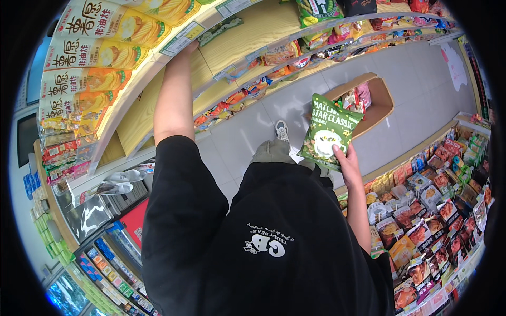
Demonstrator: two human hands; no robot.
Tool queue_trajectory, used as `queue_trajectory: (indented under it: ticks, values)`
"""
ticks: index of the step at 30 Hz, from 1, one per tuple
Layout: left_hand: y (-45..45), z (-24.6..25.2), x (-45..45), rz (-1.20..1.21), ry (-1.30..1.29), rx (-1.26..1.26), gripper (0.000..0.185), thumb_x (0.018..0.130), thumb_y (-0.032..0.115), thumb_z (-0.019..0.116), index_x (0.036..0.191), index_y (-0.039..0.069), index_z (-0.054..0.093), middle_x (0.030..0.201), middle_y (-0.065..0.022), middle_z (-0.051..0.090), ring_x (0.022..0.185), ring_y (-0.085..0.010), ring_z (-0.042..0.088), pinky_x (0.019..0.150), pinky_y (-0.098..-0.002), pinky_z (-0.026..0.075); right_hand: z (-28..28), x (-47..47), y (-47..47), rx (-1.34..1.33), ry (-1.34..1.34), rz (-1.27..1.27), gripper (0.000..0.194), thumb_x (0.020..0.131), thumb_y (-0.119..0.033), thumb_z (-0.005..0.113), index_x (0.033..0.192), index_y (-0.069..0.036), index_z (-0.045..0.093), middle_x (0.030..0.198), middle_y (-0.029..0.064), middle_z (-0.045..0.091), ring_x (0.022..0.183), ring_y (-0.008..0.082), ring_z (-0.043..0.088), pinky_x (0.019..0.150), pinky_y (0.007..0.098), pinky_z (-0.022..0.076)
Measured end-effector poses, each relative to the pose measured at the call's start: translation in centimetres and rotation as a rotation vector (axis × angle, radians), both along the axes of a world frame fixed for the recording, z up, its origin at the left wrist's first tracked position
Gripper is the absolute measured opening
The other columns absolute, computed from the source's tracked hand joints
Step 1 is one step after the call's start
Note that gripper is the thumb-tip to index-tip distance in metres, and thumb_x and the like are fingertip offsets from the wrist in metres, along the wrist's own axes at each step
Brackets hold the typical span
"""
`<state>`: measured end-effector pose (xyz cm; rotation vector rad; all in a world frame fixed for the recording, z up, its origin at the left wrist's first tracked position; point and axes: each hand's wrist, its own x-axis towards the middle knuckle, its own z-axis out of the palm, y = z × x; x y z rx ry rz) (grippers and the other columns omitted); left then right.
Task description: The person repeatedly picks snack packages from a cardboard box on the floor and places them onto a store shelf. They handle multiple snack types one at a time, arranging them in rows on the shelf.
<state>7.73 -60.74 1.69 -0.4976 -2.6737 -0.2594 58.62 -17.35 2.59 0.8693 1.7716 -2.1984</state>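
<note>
My right hand [350, 162] grips a green snack bag [329, 132] by its lower edge, thumb across the front. The bag is puffed and bears white lettering and a picture of a white cup. Reaching up to the left, my left hand [190, 48] goes in beneath the edge of an upper shelf [178, 39], which hides most of its fingers. A dark green packet [219, 31] lies on the wooden shelf board [249, 33] just beyond that hand; whether they touch cannot be seen.
An open cardboard box [382, 104] with snack packs stands on the grey tiled floor [253, 134]. Yellow snack bags [106, 53] line the upper left shelf. Lower shelves hold packaged snacks [237, 96]. A display of packaged foods [427, 221] rises at the right.
</note>
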Motion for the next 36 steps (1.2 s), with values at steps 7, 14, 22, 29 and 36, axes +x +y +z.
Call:
queue_trajectory:
  ticks: [7, 14, 22, 29, 36]
  values:
    - [-0.7, -1.2, -0.5, -0.037, -0.005, -0.078, 0.032, 0.099, 0.019, 0.063, 0.126, 0.002, 0.064, 0.126, -0.0122, 0.069, 0.118, -0.0294, 0.065, 0.102, -0.0402, 0.049, 0.2, 0.0, 0.4, 0.000, -0.013, 0.011, 0.056, 0.102, -0.026, 0.072, 0.146, 0.001, 0.051, 0.137, 0.0113, 0.065, 0.122, 0.0184, 0.062, 0.106, 0.0344, 0.0486]
    - [2.5, 0.9, 0.1, 0.112, 0.028, -0.106, 0.036, 0.094, 0.007, 0.066, 0.130, 0.001, 0.062, 0.132, -0.0122, 0.066, 0.123, -0.0264, 0.062, 0.104, -0.0392, 0.048, 0.3, -0.4, 0.3, 0.008, -0.034, 0.027, 0.055, 0.102, -0.025, 0.072, 0.146, 0.001, 0.052, 0.137, 0.0119, 0.065, 0.123, 0.0187, 0.061, 0.107, 0.0349, 0.0481]
    - [6.6, 0.3, -0.6, 0.078, -0.137, 0.665, 0.045, 0.087, 0.001, 0.069, 0.131, -0.002, 0.060, 0.135, -0.0143, 0.062, 0.125, -0.0262, 0.059, 0.105, -0.0397, 0.047, -0.1, -0.9, 0.0, -0.026, -0.023, 0.049, 0.055, 0.102, -0.024, 0.072, 0.146, 0.001, 0.052, 0.138, 0.0118, 0.065, 0.123, 0.0180, 0.061, 0.107, 0.0346, 0.0480]
    - [10.9, -0.5, 4.1, 0.084, 0.052, 1.293, 0.052, 0.081, -0.004, 0.072, 0.131, -0.005, 0.059, 0.138, -0.0162, 0.060, 0.127, -0.0260, 0.058, 0.105, -0.0401, 0.047, -0.7, -1.0, 0.2, -0.037, -0.034, 0.054, 0.055, 0.102, -0.023, 0.072, 0.147, 0.001, 0.051, 0.139, 0.0112, 0.064, 0.125, 0.0177, 0.060, 0.109, 0.0343, 0.0467]
    - [21.3, 1.2, 5.2, -0.049, -0.018, 0.616, 0.056, 0.082, 0.012, 0.079, 0.130, -0.006, 0.056, 0.126, -0.0172, 0.061, 0.111, -0.0300, 0.061, 0.098, -0.0438, 0.048, -1.4, -0.8, 0.5, -0.041, -0.021, 0.031, 0.055, 0.102, -0.024, 0.072, 0.147, 0.001, 0.051, 0.138, 0.0113, 0.064, 0.125, 0.0184, 0.060, 0.109, 0.0346, 0.0468]
